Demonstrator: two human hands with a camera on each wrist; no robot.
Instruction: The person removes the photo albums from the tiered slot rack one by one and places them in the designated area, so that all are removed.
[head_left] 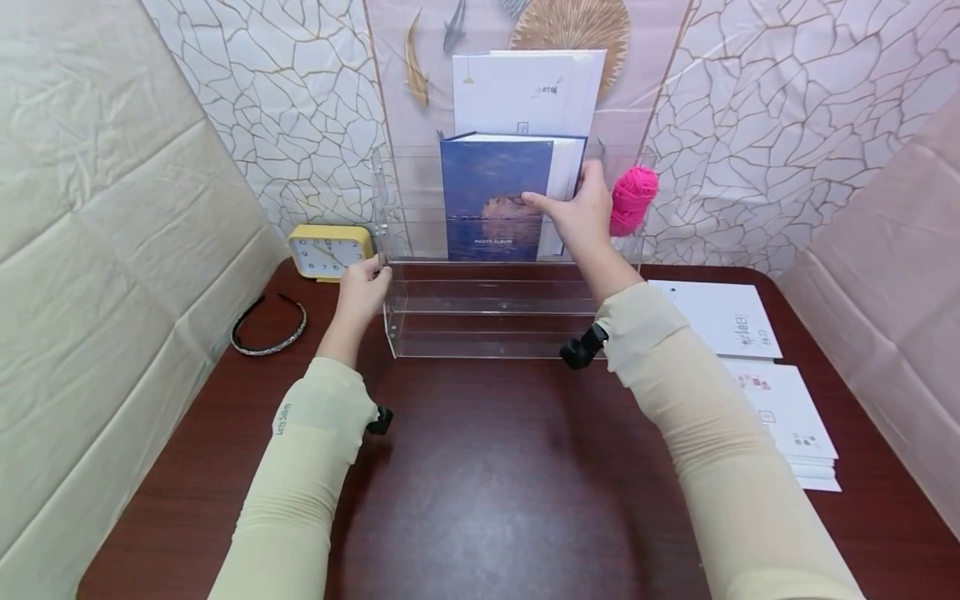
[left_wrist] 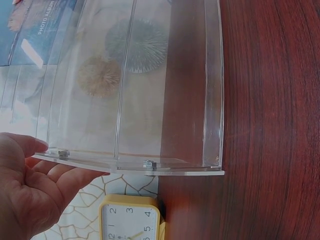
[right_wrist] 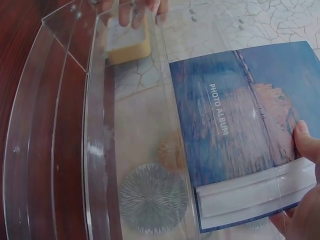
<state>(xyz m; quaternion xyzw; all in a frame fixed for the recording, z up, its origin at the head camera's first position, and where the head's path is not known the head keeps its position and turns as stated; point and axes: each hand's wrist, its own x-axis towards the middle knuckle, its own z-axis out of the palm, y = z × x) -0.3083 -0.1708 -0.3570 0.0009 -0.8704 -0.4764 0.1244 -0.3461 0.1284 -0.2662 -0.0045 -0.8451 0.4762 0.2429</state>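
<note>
A clear acrylic rack (head_left: 495, 321) with stepped tiers stands at the back of the table. My left hand (head_left: 362, 292) grips its left side panel, thumb on one face and fingers behind, as the left wrist view shows. In its upper tier a blue photo album (head_left: 491, 196) stands upright. My right hand (head_left: 585, 212) holds the album by its right edge, with the thumb on the cover and the fingers behind. Behind it rises a taller white book (head_left: 517, 92). A pink yarn skein (head_left: 634, 200) is just right of my right hand.
Left of the rack stands a yellow clock (head_left: 330, 252), with a dark headband (head_left: 270, 325) lying nearer. On the right side of the table lie a white book (head_left: 720, 312) and a stack of white books (head_left: 787, 417). A patterned cloth wall (head_left: 300, 108) closes off the back.
</note>
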